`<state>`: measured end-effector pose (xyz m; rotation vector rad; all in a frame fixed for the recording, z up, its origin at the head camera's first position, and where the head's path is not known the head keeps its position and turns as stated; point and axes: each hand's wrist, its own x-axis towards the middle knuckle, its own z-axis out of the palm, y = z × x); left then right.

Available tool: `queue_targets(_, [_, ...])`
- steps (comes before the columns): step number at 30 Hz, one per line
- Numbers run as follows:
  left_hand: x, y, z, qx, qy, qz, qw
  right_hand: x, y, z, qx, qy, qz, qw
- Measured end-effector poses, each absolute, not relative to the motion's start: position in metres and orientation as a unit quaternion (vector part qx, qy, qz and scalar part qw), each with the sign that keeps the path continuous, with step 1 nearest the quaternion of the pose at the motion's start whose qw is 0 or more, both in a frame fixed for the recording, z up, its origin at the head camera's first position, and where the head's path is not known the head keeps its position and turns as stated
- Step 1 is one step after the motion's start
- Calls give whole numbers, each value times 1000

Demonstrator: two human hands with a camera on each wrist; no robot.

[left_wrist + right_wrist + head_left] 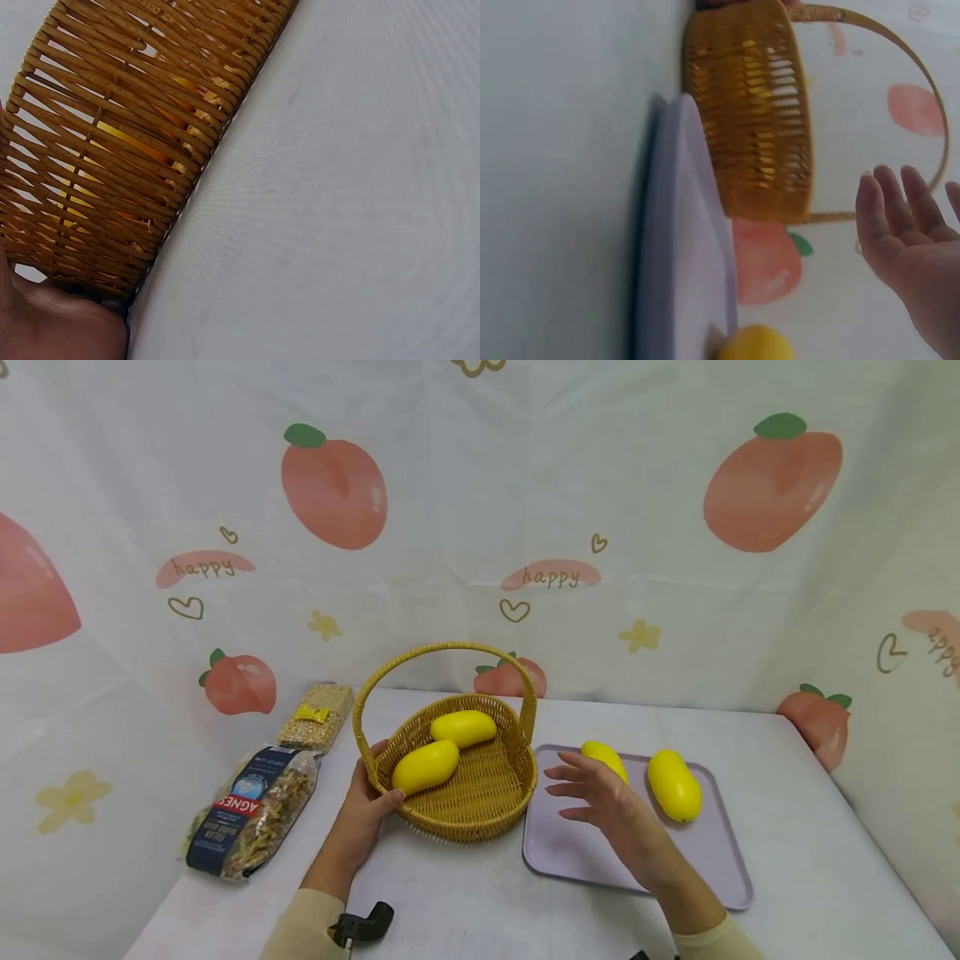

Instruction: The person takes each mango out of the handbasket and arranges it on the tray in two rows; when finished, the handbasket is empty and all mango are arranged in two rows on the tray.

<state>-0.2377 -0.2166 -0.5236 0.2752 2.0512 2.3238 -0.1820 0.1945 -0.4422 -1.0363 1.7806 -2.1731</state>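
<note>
My left hand (358, 828) grips the left rim of a wicker basket (474, 828) with a tall arched handle, thumb over the edge. Two smooth yellow oblong fruits, mango-like, lie inside: one fruit (426, 767) near the thumb, another fruit (463, 728) behind it. In the left wrist view, the palm (60, 326) is at the basket's woven side (127, 150). My right hand (618, 818) hovers over a lilac tray (573, 853), fingers extended and holding nothing. It partly hides one yellow fruit (604, 755) on the tray; a second fruit (675, 785) lies to its right.
At the left of the white table lie a bag of mixed pasta (251, 810) and, behind it, a pack of pale grains (318, 714). A peach-printed cloth (450, 527) hangs at the back and sides. The tray stands close to the basket's right side.
</note>
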Motion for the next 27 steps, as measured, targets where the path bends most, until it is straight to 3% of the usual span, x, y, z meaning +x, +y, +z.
queue_targets(13, [-238, -216, -522, 82, 658, 748, 19, -195, 130, -443, -296, 641, -702, 96])
queue_targets(27, [-239, -214, -521, 79, 661, 746, 18, -244, 73, -448, -248, 732, -628, 90])
